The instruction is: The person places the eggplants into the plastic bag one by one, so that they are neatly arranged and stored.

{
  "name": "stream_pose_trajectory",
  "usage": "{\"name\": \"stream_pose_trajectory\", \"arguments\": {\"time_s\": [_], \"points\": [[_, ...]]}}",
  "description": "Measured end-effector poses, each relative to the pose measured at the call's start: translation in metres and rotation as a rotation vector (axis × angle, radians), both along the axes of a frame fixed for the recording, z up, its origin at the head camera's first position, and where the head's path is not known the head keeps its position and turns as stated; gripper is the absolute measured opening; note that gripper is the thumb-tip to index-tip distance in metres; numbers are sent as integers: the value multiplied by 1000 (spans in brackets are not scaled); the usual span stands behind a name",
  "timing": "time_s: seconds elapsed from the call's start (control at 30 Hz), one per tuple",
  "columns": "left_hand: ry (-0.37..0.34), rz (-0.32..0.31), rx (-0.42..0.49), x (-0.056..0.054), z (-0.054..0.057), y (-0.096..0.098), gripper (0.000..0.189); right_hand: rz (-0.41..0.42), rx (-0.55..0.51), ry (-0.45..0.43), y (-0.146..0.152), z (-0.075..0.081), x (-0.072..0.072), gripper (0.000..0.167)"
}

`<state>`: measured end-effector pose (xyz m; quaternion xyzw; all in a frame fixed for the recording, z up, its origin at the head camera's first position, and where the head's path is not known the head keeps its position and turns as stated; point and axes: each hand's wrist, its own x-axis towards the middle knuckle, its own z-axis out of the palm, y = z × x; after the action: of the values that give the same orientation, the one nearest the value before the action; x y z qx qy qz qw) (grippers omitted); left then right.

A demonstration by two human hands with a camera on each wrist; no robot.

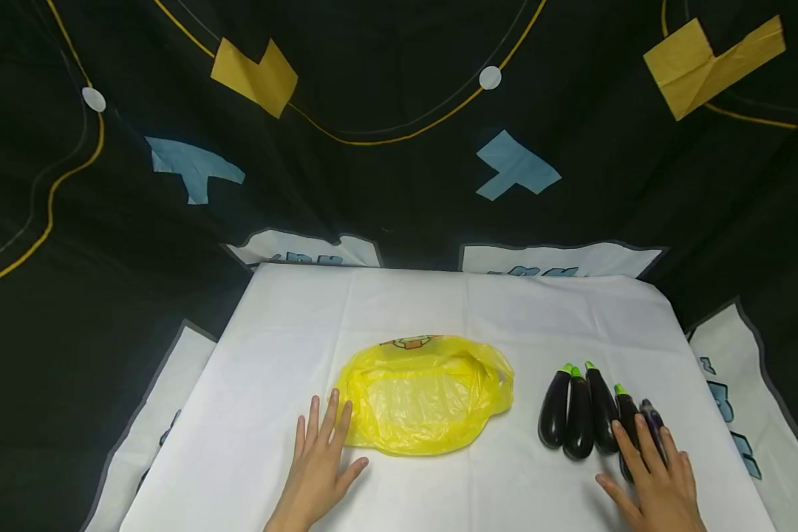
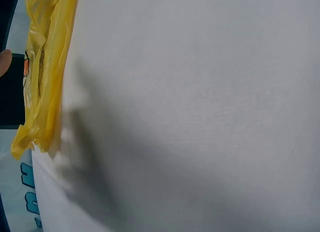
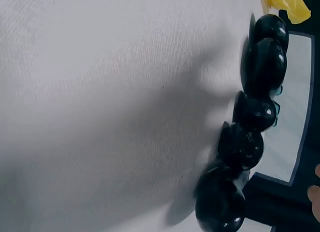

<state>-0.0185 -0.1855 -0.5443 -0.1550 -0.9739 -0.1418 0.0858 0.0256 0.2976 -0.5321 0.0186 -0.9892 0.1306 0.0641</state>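
Note:
A yellow plastic bag [image 1: 419,403] lies spread on the white table, its mouth facing the near side; in the left wrist view the bag [image 2: 47,76] runs down the left edge. My left hand [image 1: 319,469] is at the bag's left side with straight, spread fingers, fingertips overlapping its edge in the head view. To the right, several dark eggplants [image 1: 578,417] with green stem ends lie side by side. Over the rightmost of them my right hand [image 1: 658,480] is spread, holding nothing, partly hiding two. The right wrist view shows the eggplants [image 3: 265,66] in a row, end on.
A white cloth [image 1: 273,340] covers the table. Behind it hangs a black curtain [image 1: 372,199] with yellow line patterns and blue and yellow patches. White printed panels [image 1: 738,391] border the table at the sides and back.

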Motion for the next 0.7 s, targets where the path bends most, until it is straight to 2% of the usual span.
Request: {"name": "stream_pose_trajectory", "arguments": {"time_s": [0.13,0.3,0.47,0.63,0.7], "points": [[-15,-2,0,-3,1,-1,92,-12,-36,14,5,-1,2,94],[-31,-4,17,-9,3,-4,87,-60,-97,-37,16,-1,2,89],[-34,-7,59,-21,5,-9,79,-173,-167,-165,34,0,0,87],[-32,10,114,-34,4,-16,71,-281,-185,-203,51,-2,-1,85],[-47,17,152,-39,3,-17,68,-346,-191,-243,56,-4,-2,86]]}}
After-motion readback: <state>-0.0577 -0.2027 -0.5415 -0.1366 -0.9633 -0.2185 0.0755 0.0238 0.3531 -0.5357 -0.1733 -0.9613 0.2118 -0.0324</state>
